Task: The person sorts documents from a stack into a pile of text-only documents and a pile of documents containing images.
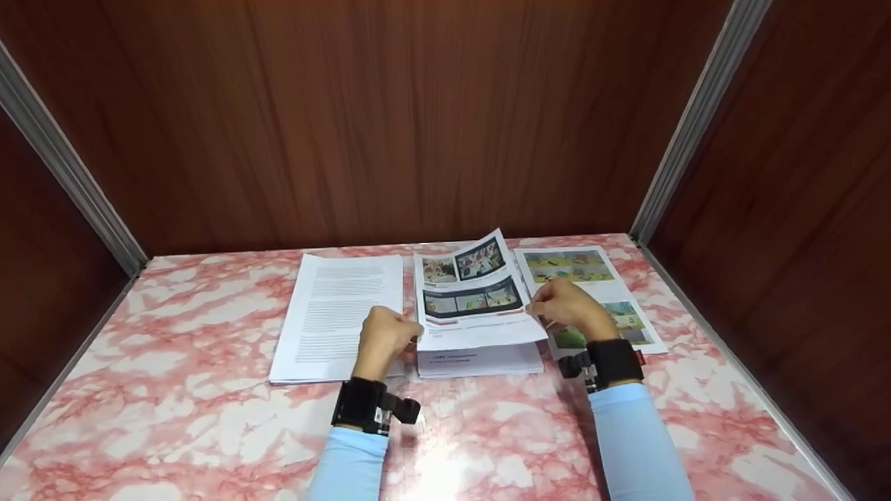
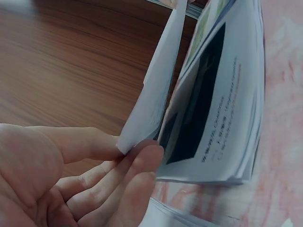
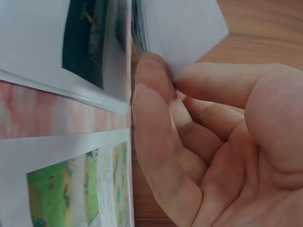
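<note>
In the head view, a printed paper sheet (image 1: 480,332) with dark-framed pictures is raised and bowed above the middle paper stack (image 1: 480,365). My left hand (image 1: 384,337) pinches its near left corner between thumb and fingers. At the right edge my right hand (image 1: 571,306) pinches it the same way. The left wrist view shows the lifted paper (image 2: 154,94) nearly edge-on, clear of the stack (image 2: 222,142) below. Its pale corner (image 3: 184,33) lies between thumb and fingertips in the right wrist view. Whether more than one sheet is held, I cannot tell.
A stack of text pages (image 1: 341,313) lies left of the middle stack. To the right, partly under my right hand, are papers with colourful pictures (image 1: 598,289). Everything lies on a red-and-white marbled table (image 1: 188,390). A brown wood-grain panel (image 1: 362,125) stands behind, with others at both sides.
</note>
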Available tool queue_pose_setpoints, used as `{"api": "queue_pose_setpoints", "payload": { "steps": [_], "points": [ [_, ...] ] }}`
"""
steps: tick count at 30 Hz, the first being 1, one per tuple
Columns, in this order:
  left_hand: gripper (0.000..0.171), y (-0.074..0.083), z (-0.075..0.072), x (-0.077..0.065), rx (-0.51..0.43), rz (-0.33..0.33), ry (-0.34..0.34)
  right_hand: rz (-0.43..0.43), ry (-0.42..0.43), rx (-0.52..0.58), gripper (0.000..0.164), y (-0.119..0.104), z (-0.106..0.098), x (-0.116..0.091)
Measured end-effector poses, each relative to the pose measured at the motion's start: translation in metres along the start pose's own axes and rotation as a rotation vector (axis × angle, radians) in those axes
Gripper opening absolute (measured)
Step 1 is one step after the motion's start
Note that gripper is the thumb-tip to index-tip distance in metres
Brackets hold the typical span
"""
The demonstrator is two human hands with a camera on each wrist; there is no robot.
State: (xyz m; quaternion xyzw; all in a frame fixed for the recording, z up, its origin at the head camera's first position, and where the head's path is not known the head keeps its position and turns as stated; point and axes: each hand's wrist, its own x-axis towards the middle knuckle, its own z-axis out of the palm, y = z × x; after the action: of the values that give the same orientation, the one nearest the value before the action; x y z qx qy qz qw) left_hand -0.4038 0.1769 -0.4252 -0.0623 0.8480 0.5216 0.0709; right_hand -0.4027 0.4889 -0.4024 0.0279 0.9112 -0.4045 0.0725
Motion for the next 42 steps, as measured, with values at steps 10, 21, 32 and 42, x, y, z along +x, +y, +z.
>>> {"api": "queue_pose_setpoints", "payload": {
  "steps": [10,21,32,42],
  "points": [
    [0.01,-0.006,0.006,0.007,0.049,-0.079,-0.038,0.05,-0.069,-0.047,0.019,0.006,0.007,0.006],
    [0.016,-0.009,0.009,0.01,0.102,-0.116,-0.053,0.077,-0.149,-0.062,0.02,0.012,0.013,0.008],
    [0.016,-0.009,0.011,0.007,0.121,-0.124,-0.078,0.104,-0.13,-0.106,0.02,0.013,0.013,0.008],
    [0.016,-0.008,0.008,0.006,0.133,-0.126,-0.094,0.114,-0.133,-0.134,0.021,0.014,0.01,0.006]
  ]
}}
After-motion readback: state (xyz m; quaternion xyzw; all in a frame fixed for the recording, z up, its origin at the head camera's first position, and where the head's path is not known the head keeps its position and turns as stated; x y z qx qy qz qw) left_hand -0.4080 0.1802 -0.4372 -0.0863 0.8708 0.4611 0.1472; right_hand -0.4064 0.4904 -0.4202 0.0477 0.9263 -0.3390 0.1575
